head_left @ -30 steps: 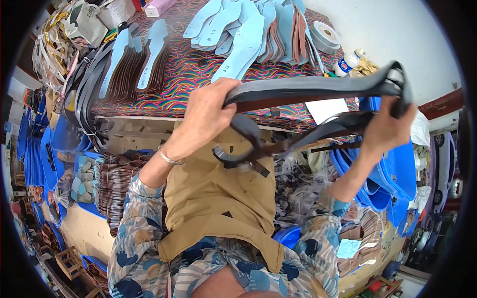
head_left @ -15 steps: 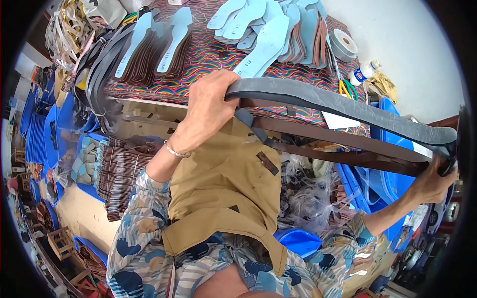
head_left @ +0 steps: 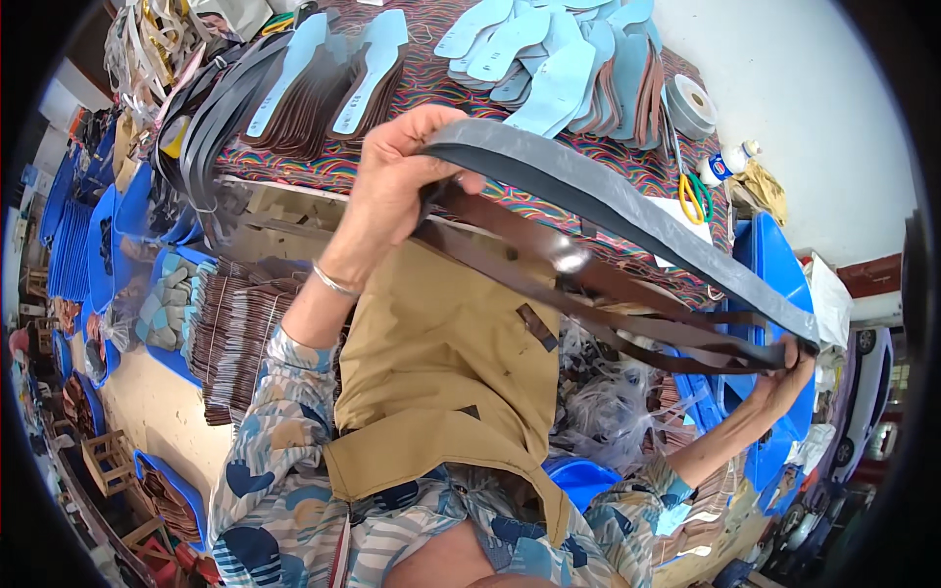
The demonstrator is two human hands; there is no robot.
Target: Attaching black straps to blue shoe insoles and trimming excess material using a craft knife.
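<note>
A long bundle of strips (head_left: 627,211), grey on its upper face and brown below, stretches between my two hands in front of the table. My left hand (head_left: 397,181) is closed round its left end, thumb and fingers wrapped over it. Lower and farther right, my right hand (head_left: 784,377) grips the other end, its fingers partly hidden behind the strips. The brown strips (head_left: 559,255) sag in loose loops under the grey layer. Beneath them lies the tan apron (head_left: 441,343) that I wear.
On the patterned tablecloth (head_left: 431,69) stand stacks of blue-topped insole shapes (head_left: 559,78), a white tape roll (head_left: 691,106), scissors (head_left: 694,199) and a bottle (head_left: 730,162). Dark straps (head_left: 201,147) hang off the table's left end. Blue bins (head_left: 779,265) stand at right; tied brown stacks (head_left: 240,333) are at left.
My right hand has come inward and slightly down with its end of the strips. The left hand has risen a little and turned. The brown strips now hang in wider, looser loops.
</note>
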